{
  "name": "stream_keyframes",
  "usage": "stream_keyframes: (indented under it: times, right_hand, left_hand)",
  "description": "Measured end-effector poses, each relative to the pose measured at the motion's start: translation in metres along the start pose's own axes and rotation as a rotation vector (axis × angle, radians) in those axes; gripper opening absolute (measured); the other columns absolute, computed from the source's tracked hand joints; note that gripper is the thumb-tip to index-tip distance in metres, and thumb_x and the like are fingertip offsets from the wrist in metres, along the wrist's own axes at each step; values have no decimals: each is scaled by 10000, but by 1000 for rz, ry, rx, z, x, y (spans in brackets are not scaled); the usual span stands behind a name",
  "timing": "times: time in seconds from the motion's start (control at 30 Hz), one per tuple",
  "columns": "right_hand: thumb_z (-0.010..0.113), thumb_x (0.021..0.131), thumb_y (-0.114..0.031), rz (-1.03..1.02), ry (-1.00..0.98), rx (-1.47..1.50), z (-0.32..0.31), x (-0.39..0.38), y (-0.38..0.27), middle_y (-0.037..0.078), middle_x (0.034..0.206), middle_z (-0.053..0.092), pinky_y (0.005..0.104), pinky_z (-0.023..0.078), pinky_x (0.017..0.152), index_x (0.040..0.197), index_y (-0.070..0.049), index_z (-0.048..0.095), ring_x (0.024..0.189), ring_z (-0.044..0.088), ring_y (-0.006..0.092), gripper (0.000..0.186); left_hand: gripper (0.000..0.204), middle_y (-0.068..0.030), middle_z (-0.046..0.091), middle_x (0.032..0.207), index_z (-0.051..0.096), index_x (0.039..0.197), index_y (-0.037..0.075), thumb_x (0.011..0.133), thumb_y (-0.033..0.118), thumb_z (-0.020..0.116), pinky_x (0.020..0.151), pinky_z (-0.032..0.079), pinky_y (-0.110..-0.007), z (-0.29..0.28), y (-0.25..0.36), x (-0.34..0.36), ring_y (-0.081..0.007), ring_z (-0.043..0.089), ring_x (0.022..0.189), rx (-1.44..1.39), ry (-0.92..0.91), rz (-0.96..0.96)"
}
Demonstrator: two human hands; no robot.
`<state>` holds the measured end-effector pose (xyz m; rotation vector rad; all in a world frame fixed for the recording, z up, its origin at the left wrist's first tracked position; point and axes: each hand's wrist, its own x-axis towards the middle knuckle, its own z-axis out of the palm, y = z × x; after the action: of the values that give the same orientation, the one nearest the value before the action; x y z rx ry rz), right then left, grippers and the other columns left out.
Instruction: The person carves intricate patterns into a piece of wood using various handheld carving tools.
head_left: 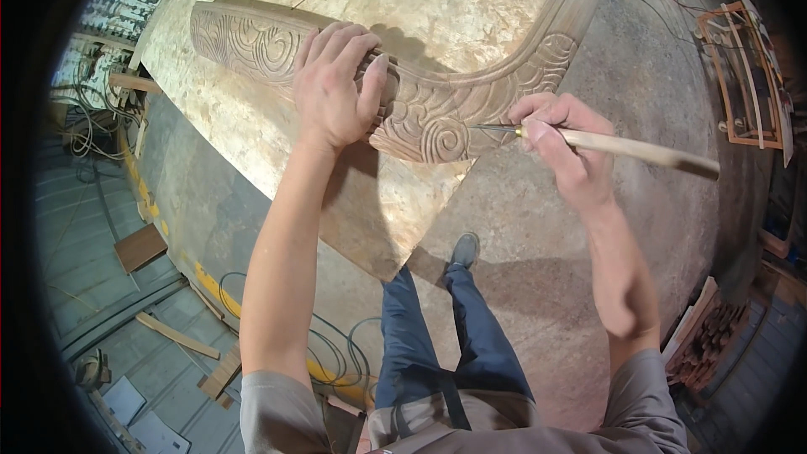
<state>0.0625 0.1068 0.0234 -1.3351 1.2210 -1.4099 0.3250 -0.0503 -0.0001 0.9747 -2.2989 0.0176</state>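
A long curved wooden piece (437, 113) carved with spirals and waves lies on a chipboard worktop (277, 143). My left hand (336, 84) presses down on top of the carving, fingers wrapped over its upper edge. My right hand (559, 139) grips a carving chisel (622, 148) with a pale wooden handle. Its thin metal tip touches the wood just right of a carved spiral.
The worktop's corner ends above my legs and shoe (462, 248) on the concrete floor. Cables (336, 353) lie on the floor at lower left beside wood offcuts (139, 248). A small wooden frame (740, 76) and stacked wood pieces (710, 340) sit at right.
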Motion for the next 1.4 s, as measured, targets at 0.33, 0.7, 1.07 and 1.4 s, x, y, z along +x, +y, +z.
stream_keyframes:
  times: [0.33, 0.7, 1.07, 1.4]
  right_hand:
    - [630, 900, -11, -2, -5, -16, 6, 3, -2, 55, 814, 663, 274, 513, 749, 846, 25, 636, 800, 607, 111, 65]
    - [654, 865, -23, -25, 28, 12, 12, 0, 1, 96, 856, 680, 290, 514, 737, 858, 44, 665, 800, 626, 130, 68]
    - [610, 856, -14, -5, 125, 26, 19, -6, 7, 129, 909, 692, 292, 495, 671, 796, 36, 604, 754, 620, 131, 79]
    - [608, 953, 11, 18, 710, 113, 115, -55, 3, 211, 1108, 695, 300, 534, 815, 965, 61, 607, 914, 663, 187, 52]
  left_hand:
    - [267, -130, 695, 1161, 692, 1061, 46, 923, 250, 588, 1100, 396, -478, -1, 1, 2, -358, 603, 1196, -47, 0, 10]
    - [254, -119, 679, 1128, 690, 1045, 64, 909, 264, 614, 1092, 385, -494, -2, 2, 4, -334, 606, 1161, -60, -18, 6]
    - [247, -128, 669, 1113, 669, 1057, 56, 916, 247, 602, 1094, 372, -500, -3, -2, 6, -346, 595, 1153, -70, -35, 61]
    - [272, -115, 657, 921, 666, 937, 61, 992, 307, 566, 901, 423, -440, -11, -32, 38, -338, 612, 942, -124, -396, 186]
